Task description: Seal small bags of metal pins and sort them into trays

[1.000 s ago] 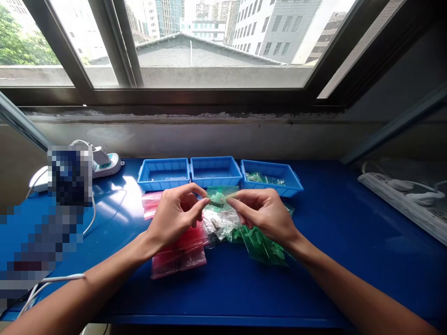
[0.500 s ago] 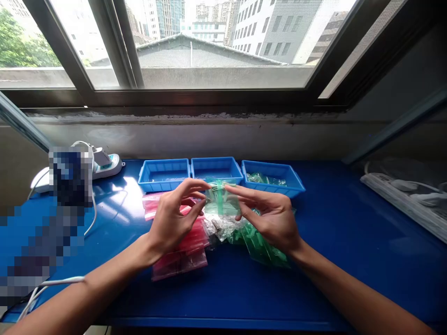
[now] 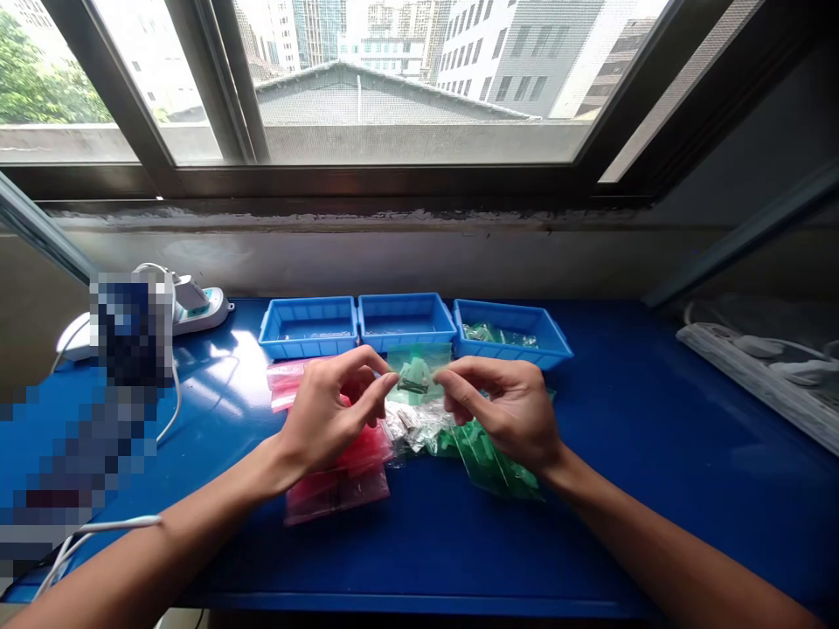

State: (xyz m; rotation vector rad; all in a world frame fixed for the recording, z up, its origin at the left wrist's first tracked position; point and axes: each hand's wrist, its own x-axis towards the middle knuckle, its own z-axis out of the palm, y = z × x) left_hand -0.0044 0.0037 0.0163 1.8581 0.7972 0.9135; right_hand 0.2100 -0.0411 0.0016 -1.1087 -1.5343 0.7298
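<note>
Between my two hands hangs a small clear green plastic bag (image 3: 419, 360), with small metal pieces showing inside near its lower edge. My left hand (image 3: 341, 397) pinches its left side between thumb and forefinger. From the other side, my right hand (image 3: 502, 402) pinches the right edge the same way. Below lie a heap of clear bags (image 3: 416, 425) holding metal pieces, a stack of red plastic bags (image 3: 337, 498) partly under my left hand, and a pile of green bags (image 3: 498, 463) beneath my right hand.
Three blue bins stand in a row: a left bin (image 3: 308, 348), a middle bin (image 3: 406, 335) and a right bin (image 3: 544, 354) with green bags in it. A white power strip (image 3: 203, 316) with cables is at the left on the blue table (image 3: 433, 550). A window rises behind.
Both hands have closed from loose, extended fingers into pinches on the bag's edges. The metal pieces now show near the bag's lower edge instead of its top.
</note>
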